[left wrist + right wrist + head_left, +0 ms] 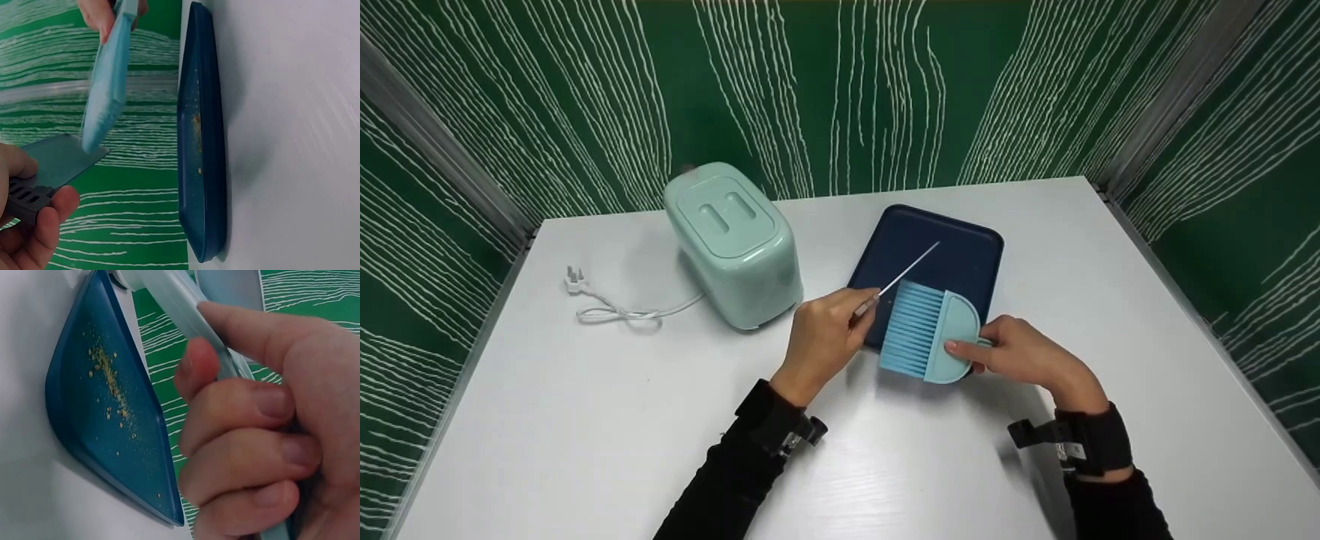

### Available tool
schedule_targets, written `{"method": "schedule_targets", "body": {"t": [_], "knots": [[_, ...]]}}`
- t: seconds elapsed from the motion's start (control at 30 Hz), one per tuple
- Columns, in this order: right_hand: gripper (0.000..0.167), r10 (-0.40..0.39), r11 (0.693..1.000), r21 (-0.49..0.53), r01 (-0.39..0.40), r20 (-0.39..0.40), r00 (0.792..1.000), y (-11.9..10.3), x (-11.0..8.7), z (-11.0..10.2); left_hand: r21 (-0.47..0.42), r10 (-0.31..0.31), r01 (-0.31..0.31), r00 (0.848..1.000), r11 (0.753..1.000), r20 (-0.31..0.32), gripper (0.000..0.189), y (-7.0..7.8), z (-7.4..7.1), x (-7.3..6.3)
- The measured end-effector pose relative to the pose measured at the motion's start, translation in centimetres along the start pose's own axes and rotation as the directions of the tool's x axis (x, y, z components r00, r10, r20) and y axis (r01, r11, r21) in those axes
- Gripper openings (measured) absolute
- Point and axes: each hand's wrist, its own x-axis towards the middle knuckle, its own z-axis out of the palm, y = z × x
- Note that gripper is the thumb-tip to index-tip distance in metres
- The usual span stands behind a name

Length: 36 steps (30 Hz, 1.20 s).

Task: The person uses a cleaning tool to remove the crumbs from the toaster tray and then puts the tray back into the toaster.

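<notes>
In the head view my left hand [825, 330] grips a thin flat plate [910, 268], seen nearly edge-on. The left wrist view shows its slotted grey handle [31, 198] pinched between thumb and fingers. My right hand [1020, 352] holds a light blue brush [915, 330] with wide bristles, its thumb lying on the rounded head. From the left wrist, the bristle ends overlap the far end of the plate. Both are held above a dark blue tray [900, 232]. Yellowish crumbs [107, 377] lie scattered along the tray's floor.
Left of the tray stands a mint green toaster [742, 247], its slots hidden under a lid. Its white cord [641, 313] lies looped on the table, ending in a plug [575, 282]. Green walls with white lines [885, 90] rise behind the white tabletop [585, 420].
</notes>
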Motion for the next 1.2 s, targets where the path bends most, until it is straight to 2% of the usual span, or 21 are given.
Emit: {"method": "schedule_targets", "body": {"t": [0.13,0.5,0.77,1.0,1.2], "knots": [[0.044,-0.014,1.000,0.022,0.014,0.010,1.000,-0.1,0.0,0.1,-0.002,0.006,-0.006,1.000,1.000,0.014,0.017,0.1,0.0,0.0],[0.054,0.079,0.996,0.039,-0.076,-0.088,0.993,0.6,0.5,-0.1,-0.009,0.033,-0.032,0.999,0.999,0.029,0.017,0.2,0.0,-0.1],[0.057,0.110,0.992,0.068,-0.103,-0.101,0.989,1.1,0.6,-0.3,0.014,0.064,-0.064,0.998,0.998,0.019,0.015,0.3,0.0,0.0],[0.058,0.118,0.992,0.055,-0.112,-0.114,0.986,1.3,0.7,-0.4,0.056,0.102,-0.103,0.995,0.993,0.022,0.015,0.4,0.0,0.0],[0.059,0.137,0.990,0.048,-0.132,-0.109,0.985,1.4,0.8,-0.5,0.048,0.122,-0.122,0.992,0.991,0.016,0.015,0.3,0.0,-0.1]]}}
